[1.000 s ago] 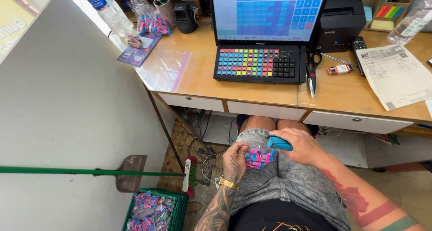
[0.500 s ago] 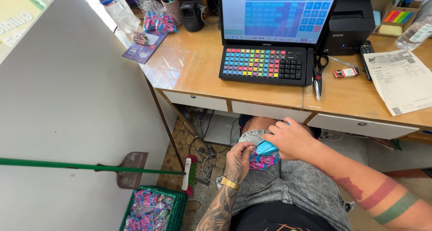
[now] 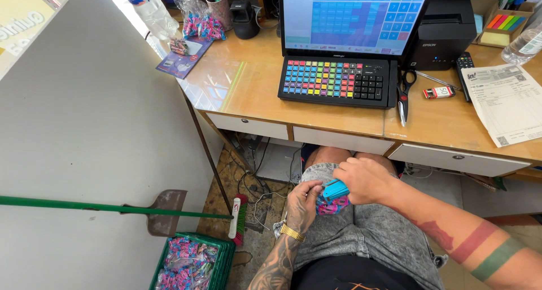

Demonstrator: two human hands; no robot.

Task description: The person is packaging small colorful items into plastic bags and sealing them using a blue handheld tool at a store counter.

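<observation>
A small clear bag of pink and blue wrapped sweets [image 3: 331,205] sits low in the middle of the frame, over the person's lap in grey shorts [image 3: 372,239]. The left hand [image 3: 303,202] pinches the bag from the left side, fingers closed on it. The right hand [image 3: 364,180] comes in from the right and is clamped around a bright blue stapler [image 3: 335,189], pressed against the top of the bag, so the two hands meet at the bag. A gold watch [image 3: 292,232] circles the left wrist.

Above the hands runs a wooden desk [image 3: 254,92] with three pale drawers along its front edge. On it, centre top, stands a touch screen [image 3: 353,16] with a black keyboard [image 3: 336,81] of many coloured keys before it. To the right lie black scissors [image 3: 405,89], a printer [image 3: 443,27] and a printed sheet [image 3: 505,101]. At the upper left of the desk stand a cup of pens [image 3: 217,7] and another bag of sweets [image 3: 197,24].

A large white panel [image 3: 84,126] fills the left of the frame. In the lower left a green-handled broom [image 3: 113,208] lies across, above a green crate [image 3: 189,264] filled with sweets. Cables tangle on the worn floor [image 3: 257,188] beneath the desk.
</observation>
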